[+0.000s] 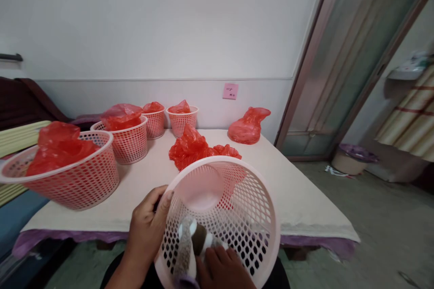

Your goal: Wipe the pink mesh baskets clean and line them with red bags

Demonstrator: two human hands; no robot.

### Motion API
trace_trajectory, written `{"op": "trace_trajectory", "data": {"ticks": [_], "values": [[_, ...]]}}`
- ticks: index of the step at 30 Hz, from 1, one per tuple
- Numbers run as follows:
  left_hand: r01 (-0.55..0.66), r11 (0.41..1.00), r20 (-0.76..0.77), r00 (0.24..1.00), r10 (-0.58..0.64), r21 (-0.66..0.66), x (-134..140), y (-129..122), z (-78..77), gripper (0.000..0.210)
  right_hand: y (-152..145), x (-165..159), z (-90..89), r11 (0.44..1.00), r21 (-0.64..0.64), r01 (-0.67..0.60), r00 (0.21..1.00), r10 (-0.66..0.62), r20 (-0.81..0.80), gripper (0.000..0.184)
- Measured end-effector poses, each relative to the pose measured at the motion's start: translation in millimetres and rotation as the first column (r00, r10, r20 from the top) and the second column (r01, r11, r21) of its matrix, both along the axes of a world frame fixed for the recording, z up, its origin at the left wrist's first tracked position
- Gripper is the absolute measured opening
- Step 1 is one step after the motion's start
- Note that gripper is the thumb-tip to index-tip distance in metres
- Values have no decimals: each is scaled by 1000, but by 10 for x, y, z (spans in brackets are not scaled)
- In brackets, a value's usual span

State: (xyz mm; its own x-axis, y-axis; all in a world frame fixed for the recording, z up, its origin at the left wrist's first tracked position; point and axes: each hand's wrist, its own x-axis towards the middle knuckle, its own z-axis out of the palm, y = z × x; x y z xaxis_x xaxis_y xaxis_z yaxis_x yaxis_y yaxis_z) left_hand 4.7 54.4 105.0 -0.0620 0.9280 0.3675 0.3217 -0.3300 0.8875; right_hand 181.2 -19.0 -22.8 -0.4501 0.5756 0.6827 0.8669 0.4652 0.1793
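Observation:
A pale pink perforated plastic basket (275, 226) is tilted in front of me, its open mouth facing me. My left hand (147, 221) grips the basket's left rim, thumb over the edge. Inside, on the lower wall, lies a small grey, white and brown plush toy (185, 246). My right hand (224, 271) reaches into the basket with its fingers curled on the toy; the fingertips are partly hidden. Crumpled red plastic bags (190, 148) lie on the table just behind the basket, and part of the red shows through its holes.
Pink baskets holding red bags stand on the left of the cloth-covered table (305, 198): a large one (84, 185), a second (132, 144) and two smaller ones (185, 122) by the wall. A bulging red bag (246, 128) sits at the back right. A pink note (230, 91) is on the wall.

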Motion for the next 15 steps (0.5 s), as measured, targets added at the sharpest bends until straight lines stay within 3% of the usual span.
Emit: {"op": "trace_trajectory", "data": {"ticks": [4, 7, 10, 12, 15], "values": [[6, 1000, 46, 999, -5, -21, 34, 8, 36, 39, 20, -137, -62, 997, -60, 53, 995, -57, -81, 10], [48, 992, 84, 996, -38, -116, 72, -112, -109, 43, 40, -163, 183, 968, -249, -34, 986, -8, -166, 22], [108, 968, 154, 985, -74, -228, 126, -279, -342, 47, 54, -168, 548, 897, -410, -163, 933, 5, -360, 48], [93, 963, 186, 981, -46, -254, 137, -352, -458, 50, 61, -176, 729, 828, -483, -284, 872, 13, -489, 56], [49, 974, 180, 984, -9, -222, 90, -368, -504, 48, 70, -181, 794, 726, -554, -408, 824, 30, -566, 52]]}}
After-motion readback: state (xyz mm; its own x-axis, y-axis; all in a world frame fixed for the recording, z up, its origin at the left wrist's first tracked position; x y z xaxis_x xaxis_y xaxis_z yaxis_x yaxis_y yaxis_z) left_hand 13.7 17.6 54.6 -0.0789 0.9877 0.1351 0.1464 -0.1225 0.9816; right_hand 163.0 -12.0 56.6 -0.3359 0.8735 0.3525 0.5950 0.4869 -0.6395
